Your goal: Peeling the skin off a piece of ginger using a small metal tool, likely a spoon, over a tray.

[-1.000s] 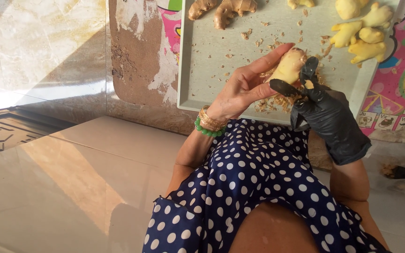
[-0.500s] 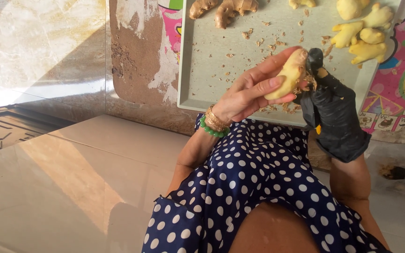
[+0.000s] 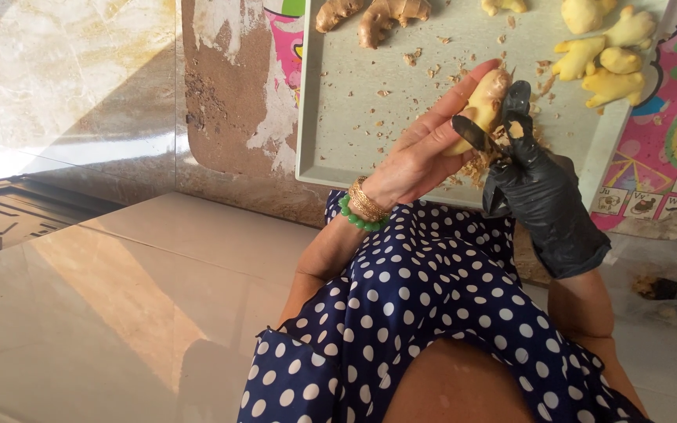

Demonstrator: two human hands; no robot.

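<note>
Change: since a second ago I have raised the ginger piece (image 3: 486,100) off the tray and turned it more upright; my knife (image 3: 476,135) now lies across its lower half rather than beside it.
Meaning: by my reading, the peeling stroke is under way on a fresh face of the root, with skin left near the top end.
Left hand (image 3: 425,153): bare, palm up, fingers (image 3: 464,90) stretched long and pressed together behind the ginger, cradling it from the back and the tip.
Right hand (image 3: 538,184): in a black glove, fingers curled tight around the knife handle, thumb (image 3: 515,100) braced against the ginger's right side.
Ginger's place: held above the near right part of the grey tray (image 3: 338,117), between my left fingertips and my gloved thumb, touching both.
Blade: dark, crossing the ginger just beside my left fingers; I cannot tell whether its edge bites.
Below: a heap of peelings (image 3: 481,164) on the tray, right under my hands.
Far side: peeled yellow pieces (image 3: 601,59) at the tray's right corner, unpeeled brown roots (image 3: 378,16) at its top edge, well apart from my hands.
</note>
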